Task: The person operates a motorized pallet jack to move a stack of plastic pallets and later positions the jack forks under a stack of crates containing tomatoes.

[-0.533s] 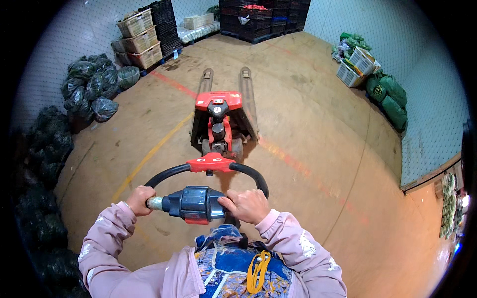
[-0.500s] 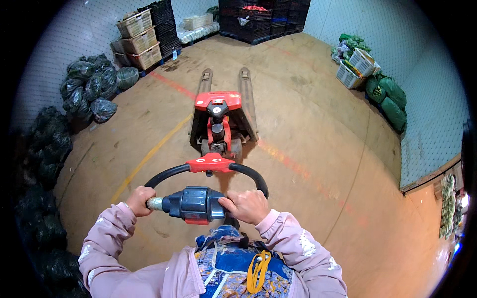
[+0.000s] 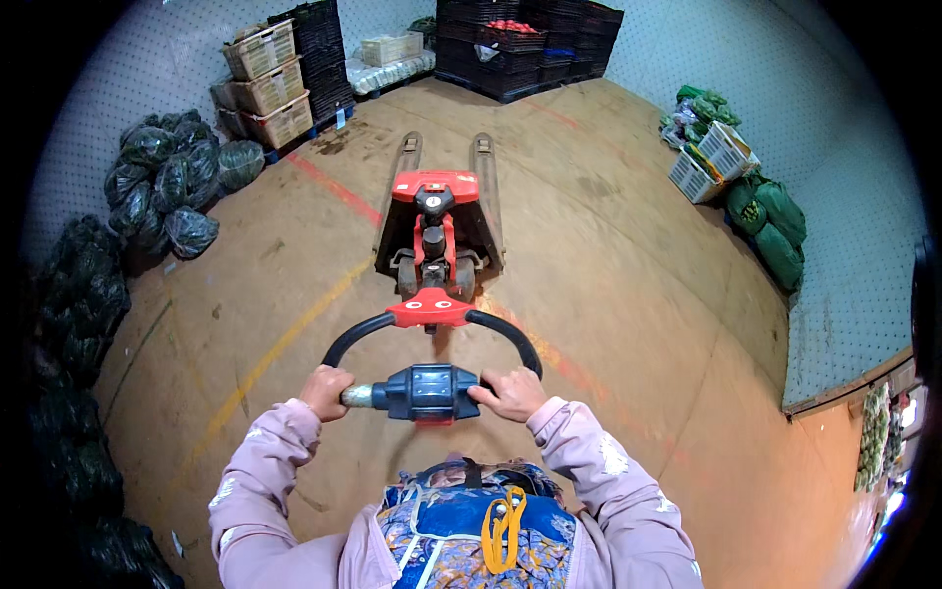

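A red and black pallet truck (image 3: 433,231) stands in front of me, its two forks pointing away. Its looped control handle (image 3: 432,391) comes back toward my body, with a dark blue housing in the middle. My left hand (image 3: 327,393) is wrapped round the left grip, where a worn, pale end shows beside the housing. My right hand (image 3: 511,395) is closed on the right side of the handle, its thumb resting against the housing. Both arms are bent, in pale pink sleeves. An apron with a yellow strap (image 3: 502,530) hangs below the handle.
Bagged goods (image 3: 177,177) and darker sacks (image 3: 78,294) line the left wall. Stacked cream crates (image 3: 270,88) and black crates (image 3: 500,59) stand at the back. At the right wall are white baskets (image 3: 713,162) and green sacks (image 3: 770,221). Painted lines (image 3: 294,329) cross the floor.
The handle has swung to the right and straightened, and both hands have moved with it. The truck's body has turned slightly, with its forks still ahead.
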Demonstrator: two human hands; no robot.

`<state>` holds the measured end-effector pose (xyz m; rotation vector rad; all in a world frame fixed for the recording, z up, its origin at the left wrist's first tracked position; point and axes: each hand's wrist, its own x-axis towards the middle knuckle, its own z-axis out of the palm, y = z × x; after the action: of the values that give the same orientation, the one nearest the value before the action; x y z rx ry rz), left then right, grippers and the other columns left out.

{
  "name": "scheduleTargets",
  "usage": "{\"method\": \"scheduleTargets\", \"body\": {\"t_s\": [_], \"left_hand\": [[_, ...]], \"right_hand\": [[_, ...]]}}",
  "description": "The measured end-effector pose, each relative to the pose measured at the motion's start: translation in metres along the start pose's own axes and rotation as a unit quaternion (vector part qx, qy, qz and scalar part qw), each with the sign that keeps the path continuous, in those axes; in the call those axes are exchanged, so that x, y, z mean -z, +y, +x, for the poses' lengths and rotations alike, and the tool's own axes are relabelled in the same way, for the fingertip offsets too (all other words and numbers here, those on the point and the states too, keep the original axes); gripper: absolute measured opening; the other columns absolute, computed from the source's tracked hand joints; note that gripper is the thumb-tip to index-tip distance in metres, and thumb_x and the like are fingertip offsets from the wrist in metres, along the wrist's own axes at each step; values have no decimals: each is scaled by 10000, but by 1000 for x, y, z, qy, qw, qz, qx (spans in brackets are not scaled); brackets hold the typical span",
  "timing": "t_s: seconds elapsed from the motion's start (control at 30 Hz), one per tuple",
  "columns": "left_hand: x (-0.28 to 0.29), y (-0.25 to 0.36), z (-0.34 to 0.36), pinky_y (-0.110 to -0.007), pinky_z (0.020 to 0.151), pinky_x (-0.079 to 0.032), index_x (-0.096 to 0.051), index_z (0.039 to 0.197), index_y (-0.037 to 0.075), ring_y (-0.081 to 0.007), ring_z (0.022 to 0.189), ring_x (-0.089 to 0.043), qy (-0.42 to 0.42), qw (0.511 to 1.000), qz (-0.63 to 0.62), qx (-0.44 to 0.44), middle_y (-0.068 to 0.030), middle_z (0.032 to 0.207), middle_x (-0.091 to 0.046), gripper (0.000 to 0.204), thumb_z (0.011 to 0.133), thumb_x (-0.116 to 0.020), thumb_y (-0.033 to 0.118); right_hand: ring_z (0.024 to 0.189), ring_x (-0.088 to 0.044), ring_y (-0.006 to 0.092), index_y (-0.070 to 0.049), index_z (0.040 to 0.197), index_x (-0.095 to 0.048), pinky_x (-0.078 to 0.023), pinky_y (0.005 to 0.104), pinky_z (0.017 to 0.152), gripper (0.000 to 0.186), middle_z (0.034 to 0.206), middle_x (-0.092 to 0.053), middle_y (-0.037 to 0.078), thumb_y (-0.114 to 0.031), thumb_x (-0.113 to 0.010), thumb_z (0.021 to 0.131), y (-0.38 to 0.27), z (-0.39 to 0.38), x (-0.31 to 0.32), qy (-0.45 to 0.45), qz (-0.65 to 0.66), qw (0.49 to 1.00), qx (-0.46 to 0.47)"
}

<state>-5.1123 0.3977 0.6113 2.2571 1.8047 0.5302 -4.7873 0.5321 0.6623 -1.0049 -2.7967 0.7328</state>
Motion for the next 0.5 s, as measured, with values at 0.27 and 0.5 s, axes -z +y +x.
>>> {"method": "scheduleTargets", "body": {"t_s": [0.27,0.5], "left_hand": [[-27,40,72,-429,572,-398,-480,619,74,-340,639,-522,57,998,-17,36,-123,643,-531,173,503,-602,34],[-30,144,67,-408,566,-385,-486,612,87,-323,618,-519,59,994,2,95,-109,624,-521,195,477,-622,53]], "right_hand": [[714,-589,347,-97,811,-611,-445,454,604,446,728,-608,171,-496,-412,834,89,28,65,-64,-16,997,30],[626,-595,346,-103,760,-647,-469,438,572,502,654,-604,166,-532,-398,834,123,-18,101,-116,-55,989,68]]}}
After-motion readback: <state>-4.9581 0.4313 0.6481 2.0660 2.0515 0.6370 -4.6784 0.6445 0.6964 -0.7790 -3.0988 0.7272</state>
